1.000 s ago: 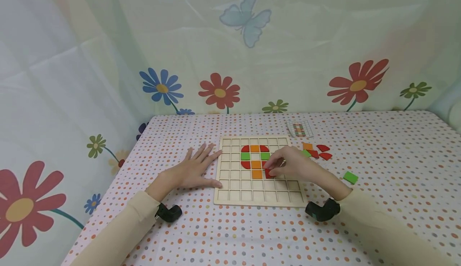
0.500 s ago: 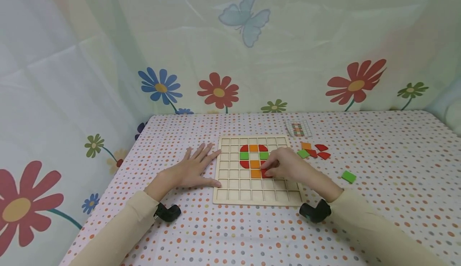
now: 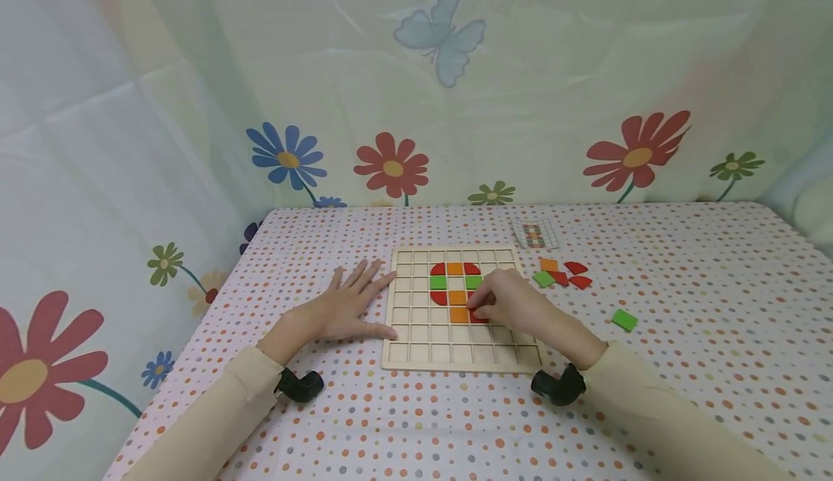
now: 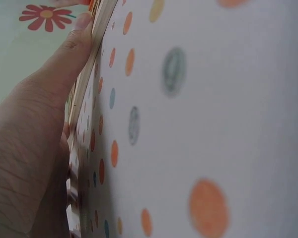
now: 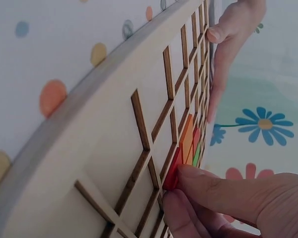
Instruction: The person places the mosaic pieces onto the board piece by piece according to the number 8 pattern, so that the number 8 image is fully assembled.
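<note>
A pale wooden grid board [image 3: 419, 354] lies on the table. My left hand [image 3: 346, 312] is spread flat beside it, thumb and fingertips at its left edge. My right hand [image 3: 517, 301] pinches a red tile [image 5: 173, 169] between thumb and fingers. That tile is right at the cell to the right of the lower orange tile [image 3: 459, 315], and the fingers hide part of it. Above these sit another orange tile [image 3: 458, 298], green tiles [image 3: 439, 283] and red quarter-round tiles [image 3: 439, 298], all in cells.
Right of the board lie a loose orange tile [image 3: 549, 265], a green tile [image 3: 544, 278] and several red quarter-rounds [image 3: 576, 267]. Another green tile [image 3: 625, 320] lies farther right. A printed pattern card [image 3: 536, 234] is behind them. A floral cloth [image 3: 553, 69] hangs at the back.
My right hand has shifted slightly left and brought the red tile from a tilt over the cell to right beside the lower orange tile. My left hand stays at the board's edge.
</note>
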Demonstrator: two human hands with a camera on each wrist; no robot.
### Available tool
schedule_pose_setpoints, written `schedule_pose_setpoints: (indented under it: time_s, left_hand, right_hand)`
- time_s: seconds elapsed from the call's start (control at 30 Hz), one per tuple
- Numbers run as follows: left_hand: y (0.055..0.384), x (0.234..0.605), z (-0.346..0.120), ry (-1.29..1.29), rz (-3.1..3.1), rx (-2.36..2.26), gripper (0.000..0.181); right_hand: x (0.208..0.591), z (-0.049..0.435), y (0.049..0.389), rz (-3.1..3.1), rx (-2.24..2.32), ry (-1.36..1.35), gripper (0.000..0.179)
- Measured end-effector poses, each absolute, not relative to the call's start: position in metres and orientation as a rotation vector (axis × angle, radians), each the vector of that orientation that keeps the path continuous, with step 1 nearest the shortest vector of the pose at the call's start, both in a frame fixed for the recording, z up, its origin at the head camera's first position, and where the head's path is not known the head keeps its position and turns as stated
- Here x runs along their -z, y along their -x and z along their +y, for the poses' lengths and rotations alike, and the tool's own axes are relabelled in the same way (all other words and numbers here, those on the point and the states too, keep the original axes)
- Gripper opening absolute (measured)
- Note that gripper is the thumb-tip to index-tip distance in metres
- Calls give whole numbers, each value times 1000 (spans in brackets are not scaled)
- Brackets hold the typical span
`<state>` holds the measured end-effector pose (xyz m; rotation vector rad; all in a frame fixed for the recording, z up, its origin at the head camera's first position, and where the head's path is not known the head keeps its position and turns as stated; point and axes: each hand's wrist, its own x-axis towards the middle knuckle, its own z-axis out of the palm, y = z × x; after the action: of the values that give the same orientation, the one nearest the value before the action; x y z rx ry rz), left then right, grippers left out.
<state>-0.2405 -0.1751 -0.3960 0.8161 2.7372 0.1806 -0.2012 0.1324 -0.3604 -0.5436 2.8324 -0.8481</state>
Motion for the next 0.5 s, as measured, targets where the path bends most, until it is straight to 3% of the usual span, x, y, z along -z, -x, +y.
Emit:
schedule_pose_setpoints:
  time_s: [0.5]
  left_hand:
    - [238,394,-176,-822,2750,-181,108]
  right_hand:
    - [367,160,199,2814,1058,609,12]
